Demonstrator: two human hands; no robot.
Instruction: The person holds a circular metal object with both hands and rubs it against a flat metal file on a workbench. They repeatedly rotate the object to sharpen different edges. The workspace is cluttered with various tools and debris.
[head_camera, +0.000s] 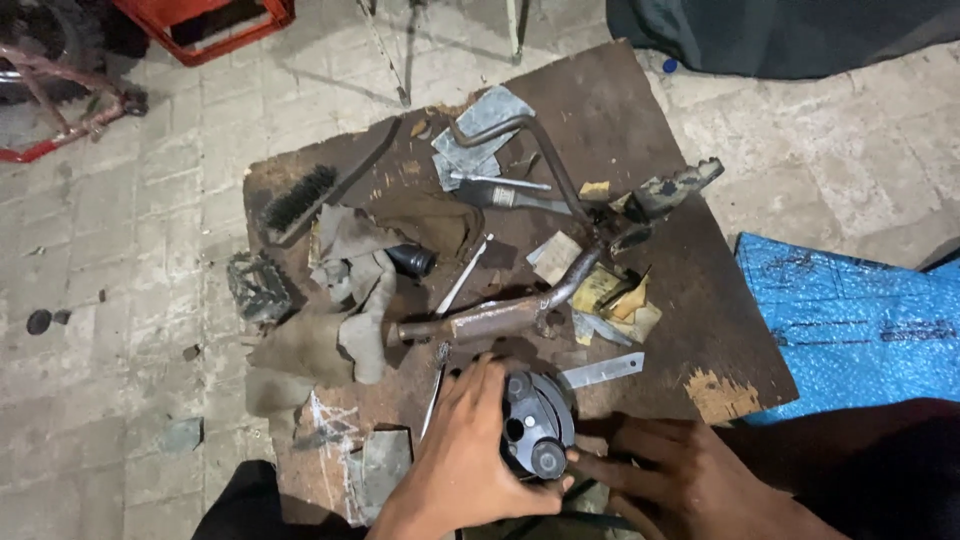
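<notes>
A round black metal part with bosses and holes sits at the near edge of a dark wooden board. My left hand grips its left side, fingers curled over the top. My right hand touches its lower right rim with fingertips. Just beyond lies a rusty bent metal pipe, a thin flat metal strip and a slim rod.
On the board lie a wire brush, dirty rags, a black rubber sleeve, scraps of yellow paper and a foot peg. A blue plastic sheet is at right, a red crate far left.
</notes>
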